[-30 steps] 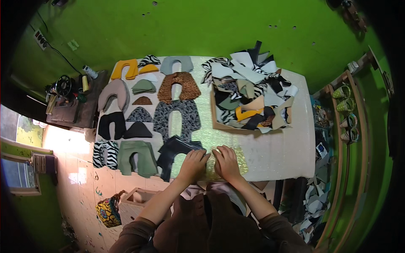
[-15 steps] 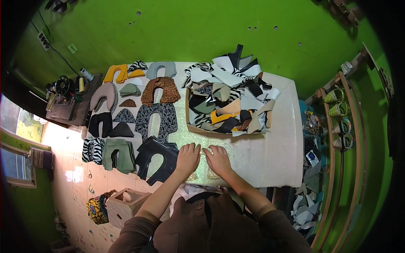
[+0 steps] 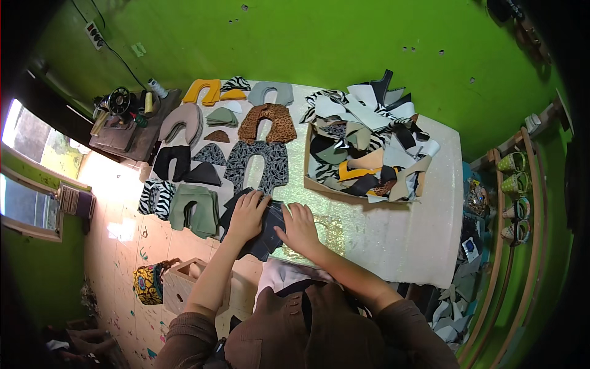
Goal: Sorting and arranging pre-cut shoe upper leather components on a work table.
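My left hand [image 3: 247,216] lies on a stack of black U-shaped material pieces [image 3: 268,237] at the table's near edge, its fingers stretched forward over them. My right hand [image 3: 299,229] rests at the right side of that stack, fingers spread and thumb pointing left. Parts of the stack are hidden under both hands. Beyond my left hand lie patterned black-and-grey U-shaped pieces [image 3: 232,169]. Green U-shaped pieces [image 3: 206,216] sit to the left, beside zebra-striped ones [image 3: 161,203].
A cardboard box [image 3: 359,199] of mixed offcuts stands at the table's far right. More cut pieces, such as leopard-print ones [image 3: 247,130] and yellow ones [image 3: 192,92], line the left. A sewing machine [image 3: 118,104] is at far left, a shoe rack [image 3: 533,184] at right.
My hands have moved left from the glittery table surface onto the black pieces, and have come apart. The view has swung, so the whole table sits further right.
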### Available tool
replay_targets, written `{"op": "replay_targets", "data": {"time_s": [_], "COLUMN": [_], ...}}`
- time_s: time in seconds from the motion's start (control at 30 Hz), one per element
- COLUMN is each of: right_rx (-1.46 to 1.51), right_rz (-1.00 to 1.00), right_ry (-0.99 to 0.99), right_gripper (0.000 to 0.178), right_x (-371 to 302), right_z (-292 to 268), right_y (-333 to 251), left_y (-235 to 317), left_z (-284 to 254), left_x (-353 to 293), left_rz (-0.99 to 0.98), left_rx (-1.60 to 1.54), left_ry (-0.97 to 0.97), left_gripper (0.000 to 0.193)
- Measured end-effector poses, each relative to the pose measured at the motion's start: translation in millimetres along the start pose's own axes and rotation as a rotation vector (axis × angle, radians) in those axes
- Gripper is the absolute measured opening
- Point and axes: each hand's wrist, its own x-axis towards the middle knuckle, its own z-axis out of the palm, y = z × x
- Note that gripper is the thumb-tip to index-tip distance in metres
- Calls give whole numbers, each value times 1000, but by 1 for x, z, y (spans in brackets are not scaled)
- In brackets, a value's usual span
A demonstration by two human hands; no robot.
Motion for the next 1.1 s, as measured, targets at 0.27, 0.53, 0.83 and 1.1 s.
{"op": "replay_targets", "data": {"time_s": [0.27, 0.53, 0.83, 1.1], "right_rx": [-107, -208, -168, -208], "right_rz": [228, 285, 311, 337], "right_ry": [-19, -99, 26, -49], "right_gripper": [81, 76, 62, 51], "right_x": [27, 44, 42, 44], "right_z": [44, 49, 47, 50], "right_y": [-35, -42, -40, -40], "left_y": [-37, -65, -79, -88], "left_z": [13, 19, 17, 24], "left_x": [-5, -11, -12, -2], "left_rz": [143, 168, 111, 221], "left_rx": [41, 31, 43, -50], "left_ry": [-114, -29, -36, -51], "left_gripper": [67, 60, 66, 65]}}
